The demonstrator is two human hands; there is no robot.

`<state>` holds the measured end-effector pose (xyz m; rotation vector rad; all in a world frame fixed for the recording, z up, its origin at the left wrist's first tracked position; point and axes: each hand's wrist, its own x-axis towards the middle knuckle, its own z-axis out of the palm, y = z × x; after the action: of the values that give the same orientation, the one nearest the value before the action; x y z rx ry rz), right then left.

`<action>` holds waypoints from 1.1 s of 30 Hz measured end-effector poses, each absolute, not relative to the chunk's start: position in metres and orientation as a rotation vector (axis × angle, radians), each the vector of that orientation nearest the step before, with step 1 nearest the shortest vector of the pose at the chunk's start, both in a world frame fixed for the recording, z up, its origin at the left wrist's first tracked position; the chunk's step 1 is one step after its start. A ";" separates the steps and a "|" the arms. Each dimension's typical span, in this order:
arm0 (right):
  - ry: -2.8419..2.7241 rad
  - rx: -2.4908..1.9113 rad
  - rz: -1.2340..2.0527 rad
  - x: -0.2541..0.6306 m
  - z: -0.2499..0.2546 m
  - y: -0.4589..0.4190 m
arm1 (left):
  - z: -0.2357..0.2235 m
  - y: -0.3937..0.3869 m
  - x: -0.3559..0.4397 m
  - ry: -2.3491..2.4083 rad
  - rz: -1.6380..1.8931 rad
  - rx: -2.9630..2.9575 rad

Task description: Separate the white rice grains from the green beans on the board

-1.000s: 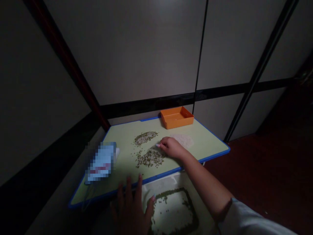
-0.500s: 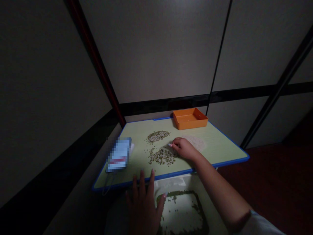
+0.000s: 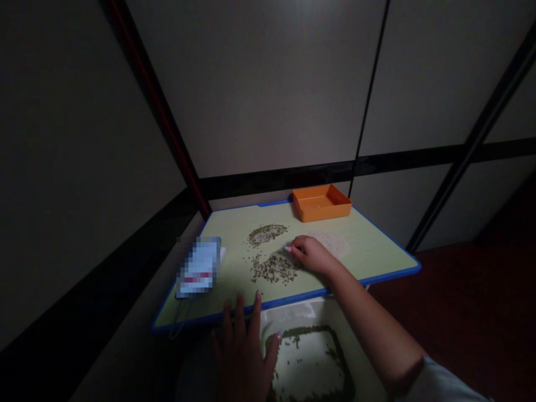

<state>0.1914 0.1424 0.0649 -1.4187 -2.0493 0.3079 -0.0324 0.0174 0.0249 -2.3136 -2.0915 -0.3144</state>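
Observation:
My right hand is closed in a pinch just above the right side of the near pile of mixed green and pale grains. Whatever is between its fingertips, if anything, is too small to make out. A second mixed pile lies farther back, and pale, rice-like grains spread out behind and to the right of the hand, partly covered by it. My left hand, fingers spread, is in shadow at the front edge of the pale green table and holds nothing.
An orange tray stands at the table's back right. On the left lies a blurred, light-blue phone-like object with a cord. Below the front edge is a pale tub with green bits along its bottom edges. Wall panels rise behind.
The whole view has shifted slightly, so things sit a little farther left. Both hands keep nearly the same pose and place over the table.

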 end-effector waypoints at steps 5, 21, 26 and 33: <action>-2.043 -1.423 0.321 0.191 0.065 0.142 | 0.024 0.017 -0.033 -2.086 -0.342 -2.308; -2.038 -1.410 0.312 0.191 0.067 0.141 | 0.020 0.019 -0.036 -2.050 -0.362 -2.317; -2.012 -1.384 0.288 0.190 0.068 0.140 | 0.019 0.019 -0.036 -2.046 -0.386 -2.308; -2.018 -1.399 0.281 0.192 0.069 0.140 | 0.023 0.018 -0.034 -2.093 -0.316 -2.319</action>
<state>0.1921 0.1396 0.0688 -1.3995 -2.0185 0.2806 -0.0339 0.0182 0.0231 -2.3194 -2.0928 -0.3156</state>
